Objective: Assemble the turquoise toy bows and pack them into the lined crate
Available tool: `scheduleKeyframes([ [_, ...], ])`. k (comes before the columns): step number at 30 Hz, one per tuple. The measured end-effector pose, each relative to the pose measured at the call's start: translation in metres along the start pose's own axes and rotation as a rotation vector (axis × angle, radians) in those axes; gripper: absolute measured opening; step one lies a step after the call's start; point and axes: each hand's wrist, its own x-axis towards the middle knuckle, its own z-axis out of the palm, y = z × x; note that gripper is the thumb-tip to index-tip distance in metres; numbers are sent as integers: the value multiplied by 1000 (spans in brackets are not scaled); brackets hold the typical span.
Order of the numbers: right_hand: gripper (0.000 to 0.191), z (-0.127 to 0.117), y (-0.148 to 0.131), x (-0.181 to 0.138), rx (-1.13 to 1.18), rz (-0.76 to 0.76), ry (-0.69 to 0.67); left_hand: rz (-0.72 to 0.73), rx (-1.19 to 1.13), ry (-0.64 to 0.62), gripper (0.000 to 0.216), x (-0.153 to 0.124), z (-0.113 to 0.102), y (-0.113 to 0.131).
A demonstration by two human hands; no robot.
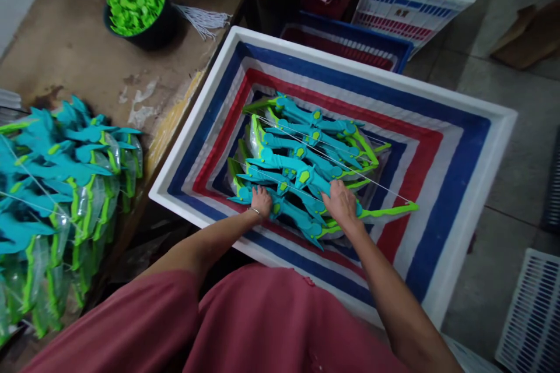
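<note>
Several turquoise and lime-green toy bows [301, 172], strung with white string, lie piled in a large white-rimmed bin [464, 128] lined with striped cloth. On the near left of the pile, my left hand [261, 201] has its fingers curled over the turquoise body of a toy bow; the fingertips are partly hidden. Further right, my right hand [342, 201] is closed around the turquoise part of a toy bow whose green limb [391, 210] sticks out to the right. Clear plastic shows beside some green limbs.
More toy bows [61, 175] are heaped on the worn table [74, 52] at left. A dark bowl [160, 32] holds lime-green pieces. Behind the bin stand a blue-rimmed crate [405, 46] and a white crate [394, 11] with turquoise parts. A white slatted basket [531, 309] sits at lower right.
</note>
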Motion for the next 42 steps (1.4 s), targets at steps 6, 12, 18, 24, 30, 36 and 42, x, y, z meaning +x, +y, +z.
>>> scheduleKeyframes([
  [6, 24, 32, -31, 14, -34, -37, -77, 193, 357, -32, 35, 23, 18, -14],
  [12, 22, 85, -57, 24, -65, -52, -192, 223, 500, -12, 32, 22, 36, -16],
  [18, 27, 99, -57, 32, -66, -68, -242, 215, 527, 24, 30, 22, 36, -16],
  [24, 24, 107, -64, 32, -76, -35, -236, 191, 511, 45, 28, 19, 33, -17],
  [30, 24, 109, -68, 27, -77, 1, -238, 185, 473, 32, 28, 19, 32, -16],
  [36, 25, 110, -68, 27, -78, 18, -234, 252, 466, -25, 29, 18, 28, -19],
  [42, 25, 115, -69, 24, -114, 24, -206, 365, 426, -95, 30, 19, 26, -32],
])
